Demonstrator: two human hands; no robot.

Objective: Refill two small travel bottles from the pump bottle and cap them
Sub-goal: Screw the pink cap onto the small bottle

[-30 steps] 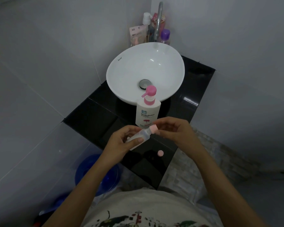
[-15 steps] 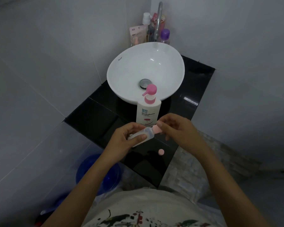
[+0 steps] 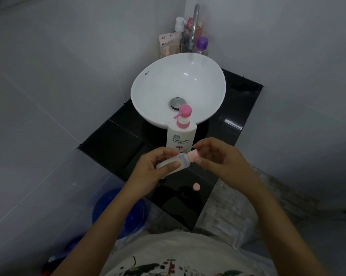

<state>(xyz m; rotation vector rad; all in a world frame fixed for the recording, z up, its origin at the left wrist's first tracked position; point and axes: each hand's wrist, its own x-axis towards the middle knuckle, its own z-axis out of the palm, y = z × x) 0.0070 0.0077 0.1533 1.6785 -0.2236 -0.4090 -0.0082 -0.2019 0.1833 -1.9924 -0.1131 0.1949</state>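
Observation:
My left hand [image 3: 154, 168] grips a small clear travel bottle [image 3: 181, 161], held almost sideways over the black counter. A pink cap [image 3: 193, 155] sits on the bottle's neck, pinched by the fingertips of my right hand [image 3: 218, 158]. Just behind my hands, in front of the basin, a white pump bottle [image 3: 181, 135] with a pink pump head stands upright. Another pink cap [image 3: 196, 186] lies loose on the counter near its front edge. I can make out no second travel bottle.
A white round basin [image 3: 148, 84] sits on the black counter [image 3: 112, 144], with a chrome tap [image 3: 195, 26] and several toiletry bottles [image 3: 202, 43] behind it in the corner. A blue bucket [image 3: 116, 212] stands on the floor below left. White tiled walls close in on both sides.
Both hands have risen slightly with the travel bottle. My right fingers have shifted around the pink cap on its neck. The pump bottle and the loose cap stay where they were.

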